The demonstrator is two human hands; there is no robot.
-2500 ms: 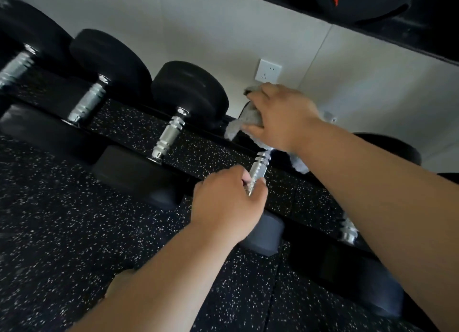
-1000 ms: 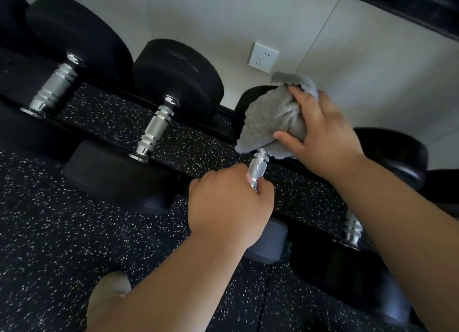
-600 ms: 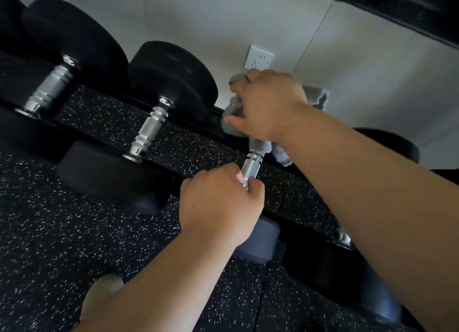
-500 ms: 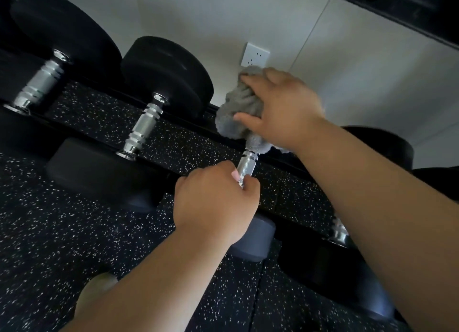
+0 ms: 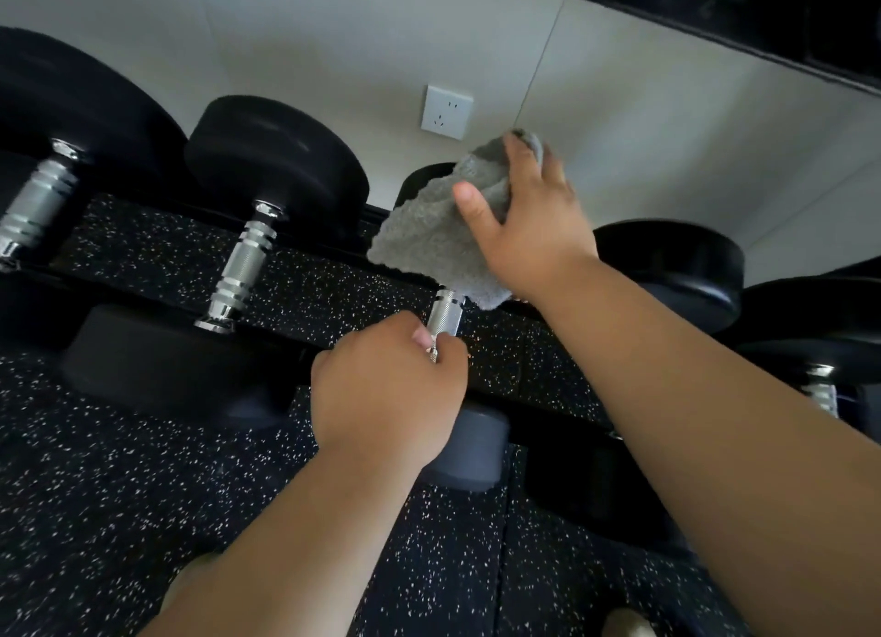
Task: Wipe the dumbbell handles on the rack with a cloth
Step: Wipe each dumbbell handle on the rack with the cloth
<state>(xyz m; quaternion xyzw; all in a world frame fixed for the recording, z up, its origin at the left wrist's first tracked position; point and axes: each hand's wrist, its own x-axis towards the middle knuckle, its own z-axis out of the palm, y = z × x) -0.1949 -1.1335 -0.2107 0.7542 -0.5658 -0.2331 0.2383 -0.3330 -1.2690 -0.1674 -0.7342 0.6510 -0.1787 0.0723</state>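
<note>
A row of black dumbbells with knurled chrome handles lies across a low rack. My left hand (image 5: 388, 388) grips the near end of the middle dumbbell's handle (image 5: 443, 311), only a short stretch of chrome showing above my fist. My right hand (image 5: 529, 222) holds a grey fluffy cloth (image 5: 429, 241) bunched around the far part of that same handle, hiding it and most of the far weight head. The near head (image 5: 469, 450) sits below my left hand. A bare handle (image 5: 243, 267) lies to the left, another (image 5: 35, 203) at the far left.
A white wall socket (image 5: 445, 111) sits on the pale wall behind the rack. Speckled black rubber flooring (image 5: 119, 517) covers the foreground. Another dumbbell's handle (image 5: 821, 388) lies at the right, partly behind my right forearm. A dark shelf edge (image 5: 763, 31) runs overhead at top right.
My right hand has turned with the cloth around the handle, so the cloth now shows in front of my fingers. My left hand keeps its grip on the near end.
</note>
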